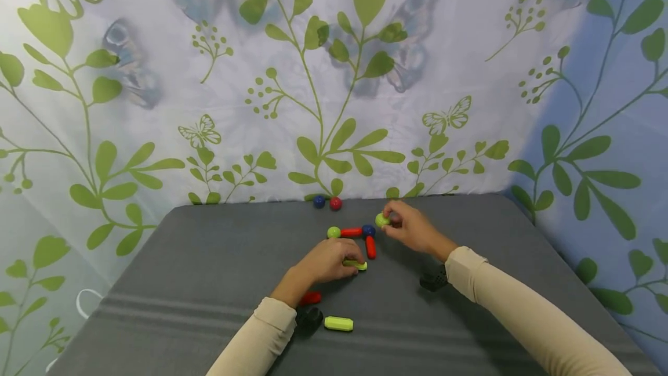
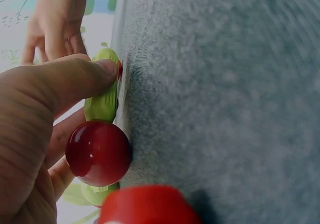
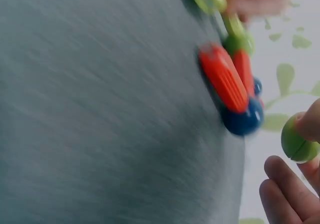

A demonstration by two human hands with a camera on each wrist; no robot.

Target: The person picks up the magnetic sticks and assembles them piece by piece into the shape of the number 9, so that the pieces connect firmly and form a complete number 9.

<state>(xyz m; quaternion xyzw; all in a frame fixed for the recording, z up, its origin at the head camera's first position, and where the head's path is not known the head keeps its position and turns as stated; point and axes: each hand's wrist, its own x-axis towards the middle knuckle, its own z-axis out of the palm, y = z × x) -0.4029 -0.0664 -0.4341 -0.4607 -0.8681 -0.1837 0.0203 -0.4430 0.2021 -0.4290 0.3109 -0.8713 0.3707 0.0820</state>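
In the head view my left hand [image 1: 330,260] holds a yellow-green rod [image 1: 360,264] low over the table, its thumb pressed along the rod in the left wrist view. A glossy red ball [image 2: 99,153] sits at that rod's near end; whether it is joined on, I cannot tell. My right hand [image 1: 412,226] pinches a green ball [image 1: 382,220] between thumb and fingers. Between the hands lies a chain: a green ball [image 1: 334,232], a red rod [image 1: 351,231], a blue ball [image 1: 368,231] and a second red rod [image 1: 371,246] angled toward me.
A loose blue ball [image 1: 319,201] and red ball [image 1: 336,203] lie at the back edge, by the patterned curtain [image 1: 334,74]. Nearer me on the grey table [image 1: 209,283] are a yellow-green rod [image 1: 338,324] and a red rod [image 1: 311,298], partly behind the left wrist.
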